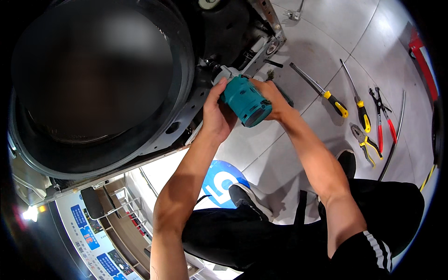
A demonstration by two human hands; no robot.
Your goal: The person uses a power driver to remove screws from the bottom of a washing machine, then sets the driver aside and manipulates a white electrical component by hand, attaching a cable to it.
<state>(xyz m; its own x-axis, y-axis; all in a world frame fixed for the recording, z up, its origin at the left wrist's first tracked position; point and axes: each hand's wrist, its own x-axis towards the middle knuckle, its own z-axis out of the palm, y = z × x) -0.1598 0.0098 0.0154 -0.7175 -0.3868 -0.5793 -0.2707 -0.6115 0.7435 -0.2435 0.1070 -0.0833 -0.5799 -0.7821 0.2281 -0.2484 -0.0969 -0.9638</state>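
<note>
Bare forearms (189,175) nearest, in from 4 and 7 o'clock. Teal power tool (245,100) between the hands, just off centre toward 1, nose angled to 11 beside the metal frame (193,105). Left hand (217,116) curved against the housing's left flank, thumb up along it, other fingertips hidden. Right hand (273,100) closed round the tool's far side, fingers mostly behind the housing. Can't tell trigger finger, or whether the nose is seated on anything.

In the way: big round black ring (107,158) around 10, frame edges close to the nose. On the floor at 2: two screwdrivers (326,95). At 3: red-handled pliers (380,126), yellow-and-dark pliers (365,140), thin tube (402,112). Plug (293,15) at 1. At 6: dark shoe (242,200) over blue floor disc (219,165). At 8: black-seated stool (92,204).

Materials: moulded plastic housing, barrel-shaped, rounded rear end; silvery nose. Frame of grey sheet metal, oval hole punched through. Screwdrivers long-shanked, yellow-black grips. Floor of smooth pale tiles (270,163), thin dark joints.
</note>
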